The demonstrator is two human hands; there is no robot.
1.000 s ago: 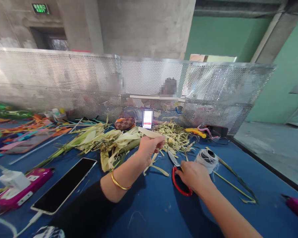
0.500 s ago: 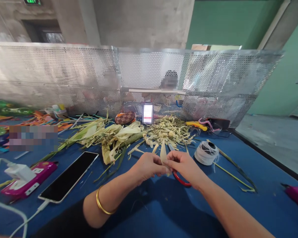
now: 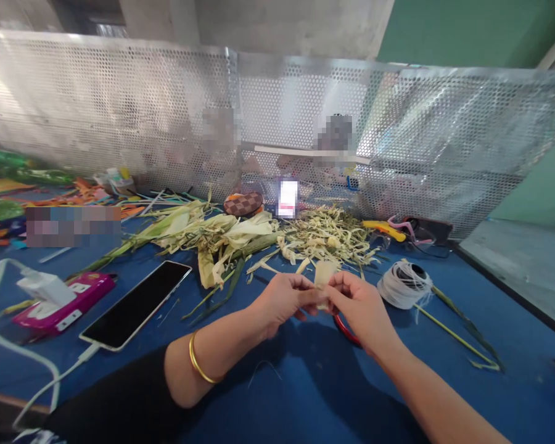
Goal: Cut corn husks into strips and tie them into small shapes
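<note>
Left hand [image 3: 287, 301] and right hand [image 3: 363, 308] both pinch pale husk strip [image 3: 325, 272], held between them over blue table [image 3: 259, 410] near red handle [image 3: 346, 330]; light, even pressure with grips close together seems best, since thin husk likely splits if yanked.

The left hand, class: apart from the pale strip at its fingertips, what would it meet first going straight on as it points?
Most likely the right hand, just beyond the left hand at the pale strip; whether they already touch is unclear.
</note>
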